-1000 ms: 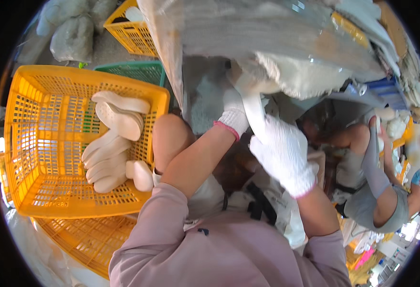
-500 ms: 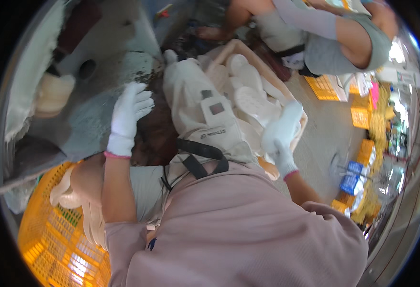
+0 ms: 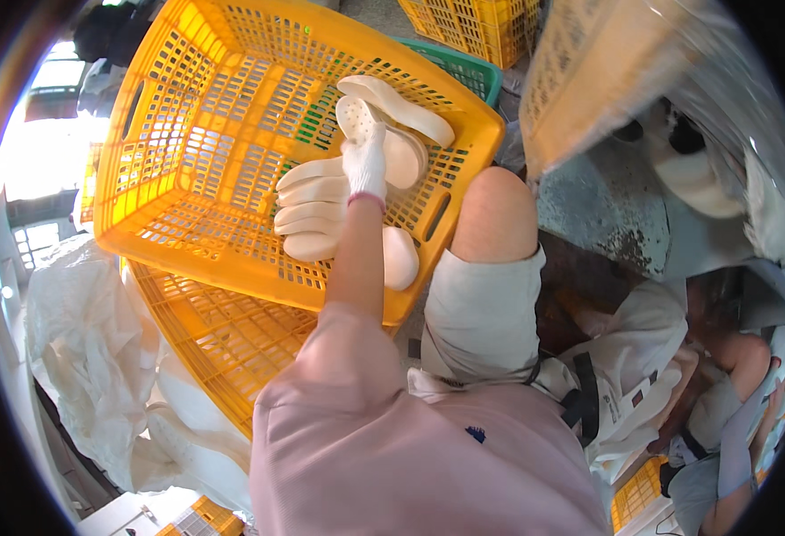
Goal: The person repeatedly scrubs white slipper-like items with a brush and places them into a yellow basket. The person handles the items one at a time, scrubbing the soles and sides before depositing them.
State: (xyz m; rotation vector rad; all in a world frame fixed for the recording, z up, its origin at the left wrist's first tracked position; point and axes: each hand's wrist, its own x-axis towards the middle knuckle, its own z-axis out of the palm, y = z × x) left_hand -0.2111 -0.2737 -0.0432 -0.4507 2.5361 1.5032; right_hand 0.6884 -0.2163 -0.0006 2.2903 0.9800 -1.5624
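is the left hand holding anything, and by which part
The left hand is at a pale dotted sole, partly over its middle; whether it grips cannot be told.

White light glares at far left; grey floor shows near the top.

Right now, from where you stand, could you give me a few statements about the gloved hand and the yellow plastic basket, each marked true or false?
1. The left hand in a white knitted glove is inside the slotted yellow plastic basket. True.
2. The cream-coloured, sole-shaped pieces lie at the basket's left side in the picture. False: they lie toward its right side.
3. A green plastic crate shows past the basket's upper right edge. True.
4. The right hand is also in the basket. False: the right hand is out of view.
5. One sole-shaped piece with small holes lies by the left hand's fingers. True.
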